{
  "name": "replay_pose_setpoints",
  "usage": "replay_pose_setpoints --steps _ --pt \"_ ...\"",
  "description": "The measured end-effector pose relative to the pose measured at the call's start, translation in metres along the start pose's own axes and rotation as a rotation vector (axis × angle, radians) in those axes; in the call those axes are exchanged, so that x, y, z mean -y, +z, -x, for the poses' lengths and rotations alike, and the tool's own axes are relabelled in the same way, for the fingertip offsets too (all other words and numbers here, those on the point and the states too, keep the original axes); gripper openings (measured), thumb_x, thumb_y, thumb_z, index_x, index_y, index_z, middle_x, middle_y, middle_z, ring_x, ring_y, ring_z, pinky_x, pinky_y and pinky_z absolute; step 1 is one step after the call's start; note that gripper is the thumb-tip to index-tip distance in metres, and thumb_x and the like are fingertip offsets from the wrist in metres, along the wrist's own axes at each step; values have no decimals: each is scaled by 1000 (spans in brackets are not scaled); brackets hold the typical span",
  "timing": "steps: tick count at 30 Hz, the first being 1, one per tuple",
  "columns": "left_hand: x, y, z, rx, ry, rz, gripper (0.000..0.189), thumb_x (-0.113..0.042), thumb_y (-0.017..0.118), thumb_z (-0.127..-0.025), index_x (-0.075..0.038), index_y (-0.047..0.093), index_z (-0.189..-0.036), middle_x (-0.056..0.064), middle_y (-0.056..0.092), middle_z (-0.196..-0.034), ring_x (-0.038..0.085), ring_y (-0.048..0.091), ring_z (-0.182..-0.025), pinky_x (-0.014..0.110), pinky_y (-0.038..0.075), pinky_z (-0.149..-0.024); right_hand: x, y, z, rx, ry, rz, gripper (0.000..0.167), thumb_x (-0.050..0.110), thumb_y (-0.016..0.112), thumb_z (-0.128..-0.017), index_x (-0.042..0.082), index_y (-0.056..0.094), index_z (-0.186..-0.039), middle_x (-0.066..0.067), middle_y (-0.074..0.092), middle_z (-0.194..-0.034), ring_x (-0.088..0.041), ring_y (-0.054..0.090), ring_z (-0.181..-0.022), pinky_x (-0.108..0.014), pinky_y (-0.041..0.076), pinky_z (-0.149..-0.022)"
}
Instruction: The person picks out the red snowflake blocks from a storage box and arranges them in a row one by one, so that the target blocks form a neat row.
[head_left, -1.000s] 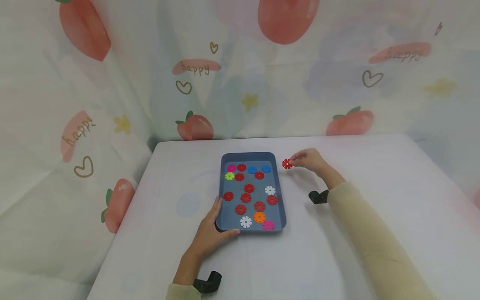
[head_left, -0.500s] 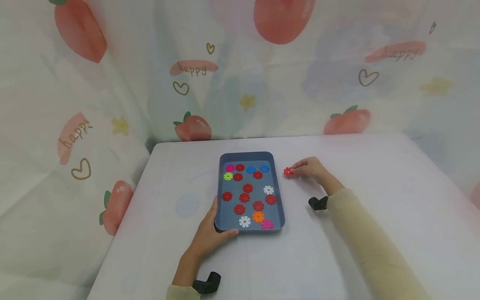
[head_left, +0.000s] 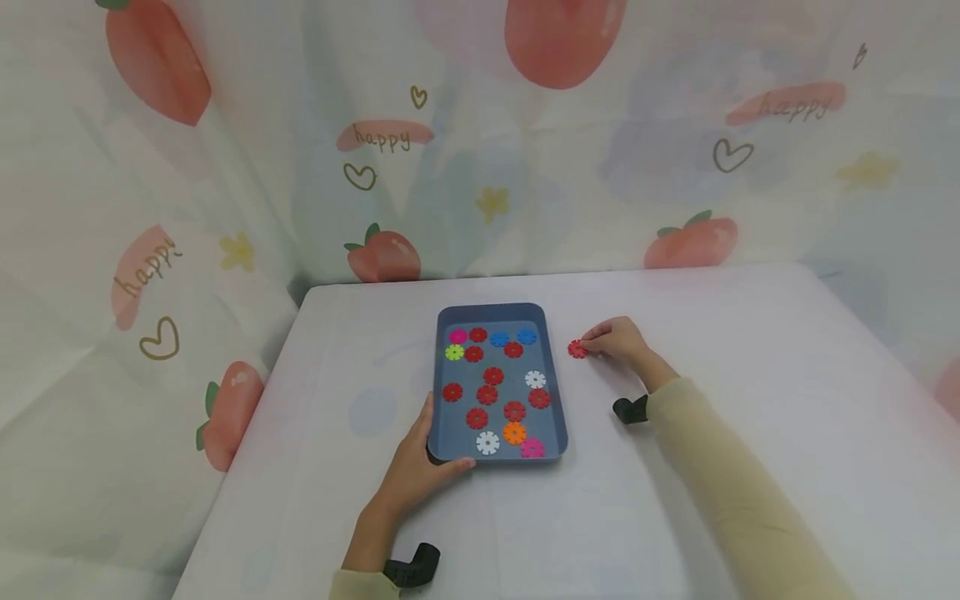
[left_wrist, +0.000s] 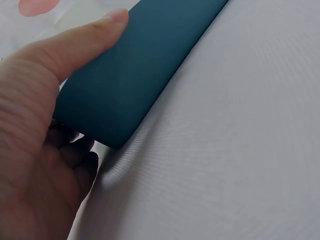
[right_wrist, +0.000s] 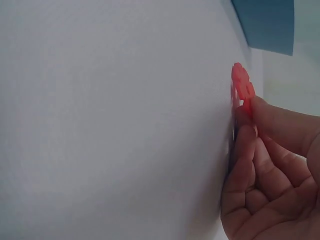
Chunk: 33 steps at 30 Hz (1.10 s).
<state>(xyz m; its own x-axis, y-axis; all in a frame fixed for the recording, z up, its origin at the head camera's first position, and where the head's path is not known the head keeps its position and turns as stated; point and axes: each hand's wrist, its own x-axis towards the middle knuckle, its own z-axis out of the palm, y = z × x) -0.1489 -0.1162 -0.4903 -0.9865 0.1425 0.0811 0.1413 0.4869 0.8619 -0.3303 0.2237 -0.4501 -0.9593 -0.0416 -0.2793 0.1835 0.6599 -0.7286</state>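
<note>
A blue-grey rectangular tray (head_left: 457,446) stands on the table, holding several notched plastic discs in red, blue, white, pink, yellow-green and orange. At its near left corner my left hand (head_left: 411,467) grips it, thumb on the near rim and fingers along the left side. The left wrist view shows the thumb over the tray wall (left_wrist: 135,65) and the other fingers curled below its edge. Just right of the tray, my right hand (head_left: 617,339) pinches a red notched disc (head_left: 577,349) between thumb and fingers. In the right wrist view that red disc (right_wrist: 242,82) is close over the white cloth.
A white cloth covers the table (head_left: 720,333). Behind and to the left hangs a patterned curtain (head_left: 480,167) with peaches and lettering. Black wrist straps with mounts (head_left: 414,567) sit on both wrists.
My right hand has come down and slightly nearer with the red disc, which was held higher and now lies flatter, low beside the tray. The left hand keeps its grip on the tray.
</note>
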Motion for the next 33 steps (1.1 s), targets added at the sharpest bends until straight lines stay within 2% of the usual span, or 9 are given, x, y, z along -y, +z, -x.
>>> replay_pose_setpoints --steps 6,13,18,33 --pt "-1 -1 0 -7 16 1 107 -44 77 -70 -17 10 -149 2 19 -151 23 19 -135 51 27 -102 7 5 5 -30 -32 42 23 15 64 -86 -5 65 -97 -15 61 -89 -26 53 -79 -31 48 -73" --pt "1 -1 0 2 -11 -28 107 -47 76 -70 -19 8 -149 -3 16 -151 19 17 -136 48 26 -104 11 8 7 -23 -60 100 19 13 63 -87 -4 64 -94 -15 59 -88 -27 51 -81 -33 46 -71" --pt "1 0 -1 6 -15 -30 107 -46 76 -70 -19 9 -149 -5 16 -151 16 17 -136 47 27 -104 7 7 7 -28 -119 142 19 12 63 -86 -6 64 -92 -15 59 -87 -27 51 -80 -34 46 -70" --pt "-2 -2 0 12 12 -15 106 -45 75 -72 -16 9 -149 1 15 -152 21 16 -136 48 27 -103 4 9 8 -46 -161 140 15 9 63 -85 -5 64 -89 -14 61 -82 -25 52 -76 -31 46 -67"
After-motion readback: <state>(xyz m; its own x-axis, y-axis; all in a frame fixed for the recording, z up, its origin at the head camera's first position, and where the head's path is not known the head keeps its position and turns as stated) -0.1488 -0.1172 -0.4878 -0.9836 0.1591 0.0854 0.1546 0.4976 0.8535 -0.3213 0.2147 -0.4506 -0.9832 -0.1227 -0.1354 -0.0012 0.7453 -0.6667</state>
